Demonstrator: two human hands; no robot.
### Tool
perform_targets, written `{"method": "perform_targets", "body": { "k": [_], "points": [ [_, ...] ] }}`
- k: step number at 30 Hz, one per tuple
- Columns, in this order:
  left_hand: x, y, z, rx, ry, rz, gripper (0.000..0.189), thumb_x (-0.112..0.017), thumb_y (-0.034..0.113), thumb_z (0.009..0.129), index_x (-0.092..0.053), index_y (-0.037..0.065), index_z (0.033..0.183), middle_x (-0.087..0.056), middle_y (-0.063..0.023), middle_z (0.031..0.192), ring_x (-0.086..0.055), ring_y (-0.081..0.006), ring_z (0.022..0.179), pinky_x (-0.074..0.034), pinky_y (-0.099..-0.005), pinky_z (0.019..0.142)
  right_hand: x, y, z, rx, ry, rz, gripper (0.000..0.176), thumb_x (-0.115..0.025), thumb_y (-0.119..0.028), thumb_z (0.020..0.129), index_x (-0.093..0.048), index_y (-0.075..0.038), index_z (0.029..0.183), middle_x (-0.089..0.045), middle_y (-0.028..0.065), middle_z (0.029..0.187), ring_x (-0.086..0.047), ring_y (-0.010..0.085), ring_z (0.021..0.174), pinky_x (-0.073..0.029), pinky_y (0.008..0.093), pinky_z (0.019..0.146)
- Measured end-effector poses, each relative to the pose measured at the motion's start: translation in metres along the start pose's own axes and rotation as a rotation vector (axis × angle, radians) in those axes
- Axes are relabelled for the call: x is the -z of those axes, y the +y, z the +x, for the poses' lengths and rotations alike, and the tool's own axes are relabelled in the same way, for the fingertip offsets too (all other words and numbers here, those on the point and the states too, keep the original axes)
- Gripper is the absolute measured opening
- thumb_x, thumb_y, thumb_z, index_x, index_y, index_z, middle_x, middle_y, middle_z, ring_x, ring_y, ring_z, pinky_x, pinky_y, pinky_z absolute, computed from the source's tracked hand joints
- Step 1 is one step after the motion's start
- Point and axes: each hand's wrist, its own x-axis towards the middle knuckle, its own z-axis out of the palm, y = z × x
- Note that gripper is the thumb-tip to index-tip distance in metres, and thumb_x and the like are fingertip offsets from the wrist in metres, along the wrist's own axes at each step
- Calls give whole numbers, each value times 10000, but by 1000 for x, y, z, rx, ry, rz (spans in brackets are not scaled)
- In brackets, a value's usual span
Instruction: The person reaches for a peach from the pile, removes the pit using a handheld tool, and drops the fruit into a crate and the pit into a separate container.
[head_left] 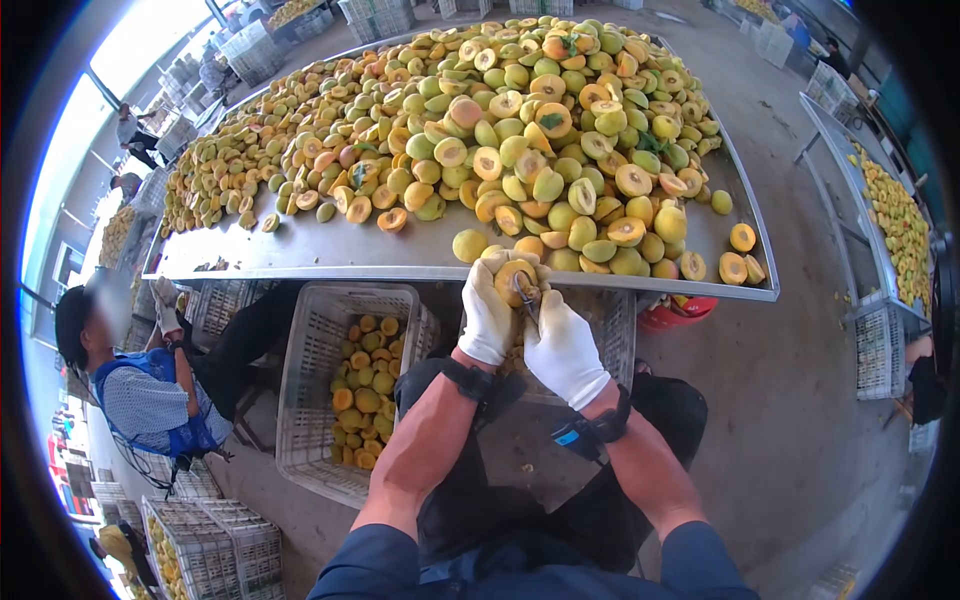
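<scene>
My left hand (487,312), in a white glove, is closed around a yellow peach half (513,281) with its cut face turned up towards me. In my right hand (565,343), also gloved in white, is a small dark metal pitting tool (527,293); its tip is against the middle of the cut face. My fingers cover most of the handle. Both hands are just in front of the metal table's near edge. Close beyond them lies a big heap of halved peaches (560,130), some with pits showing.
The metal table (400,250) has a raised rim. Below it, left of my legs, stands a plastic crate (300,400) with peach halves; another crate (615,330) is under my hands. A red basin (677,313) is at right. A seated co-worker (165,400) is at left.
</scene>
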Motion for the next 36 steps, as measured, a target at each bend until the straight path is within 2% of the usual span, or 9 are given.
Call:
{"method": "perform_targets", "body": {
  "k": [11, 18, 20, 21, 23, 27, 29, 32, 36],
  "points": [
    [17, -6, 2, -22, -53, -71, 300, -452, 261, 916, -596, 0, 944, -624, -149, 873, -597, -259, 844, -484, -369, 806, -1, -3, 3, -44, -107, 101, 250, -589, -58, 849, -510, 62, 1054, -635, 300, 837, -619, 492, 837, -514, 524, 707],
    [20, 6, 3, 104, -147, 283, 341, -460, 270, 911, -620, -31, 901, -655, -151, 852, -639, -259, 778, -533, -364, 749, 9, 10, -3, -34, -251, -6, 260, -589, -41, 830, -495, 64, 1048, -634, 296, 823, -619, 490, 833, -511, 528, 703],
    [11, 5, -5, -140, -187, 492, 329, -448, 242, 911, -619, -39, 905, -651, -161, 853, -635, -260, 779, -538, -376, 746, 3, 15, -4, -25, -196, -23, 251, -576, -71, 849, -505, 80, 1037, -640, 299, 829, -633, 477, 809, -516, 530, 705],
    [10, 3, -3, -139, -192, 498, 329, -448, 242, 911, -619, -39, 905, -651, -161, 853, -635, -260, 779, -538, -376, 746, -2, 14, -5, -27, -189, -20, 251, -576, -71, 849, -505, 80, 1037, -640, 299, 829, -633, 477, 809, -516, 530, 705],
    [8, -2, -1, 114, -69, -56, 324, -452, 228, 904, -622, -48, 924, -646, -173, 853, -629, -264, 782, -541, -384, 752, -13, 9, -7, -27, -22, 141, 234, -576, -59, 848, -500, 74, 1024, -634, 303, 822, -627, 482, 806, -512, 533, 699],
    [7, -4, -4, -61, -23, 127, 346, -458, 240, 897, -615, -58, 976, -641, -181, 862, -622, -276, 782, -541, -396, 757, -15, 7, -5, -3, 8, 136, 238, -573, -45, 846, -496, 75, 1038, -630, 306, 820, -622, 488, 801, -509, 537, 690],
    [7, 2, -2, 124, -40, -136, 360, -470, 254, 892, -602, -52, 1028, -644, -182, 898, -622, -280, 809, -537, -405, 777, -19, 6, -3, -18, 53, 180, 247, -600, -4, 822, -484, 59, 1032, -626, 301, 834, -607, 501, 826, -495, 532, 675],
    [-2, 9, -4, 118, -79, -172, 356, -461, 218, 857, -576, -43, 1069, -627, -201, 968, -617, -309, 929, -514, -423, 889, -9, 2, 2, -93, 5, 185, 232, -590, -9, 839, -482, 58, 1033, -626, 298, 831, -608, 501, 822, -496, 533, 679],
    [13, 0, 4, 91, -114, -217, 350, -470, 193, 816, -572, -36, 1060, -625, -189, 1001, -619, -312, 930, -505, -426, 910, -16, 4, 0, -90, 4, 142, 235, -579, -21, 860, -484, 58, 1060, -632, 302, 853, -611, 501, 835, -501, 532, 689]
  ]
}}
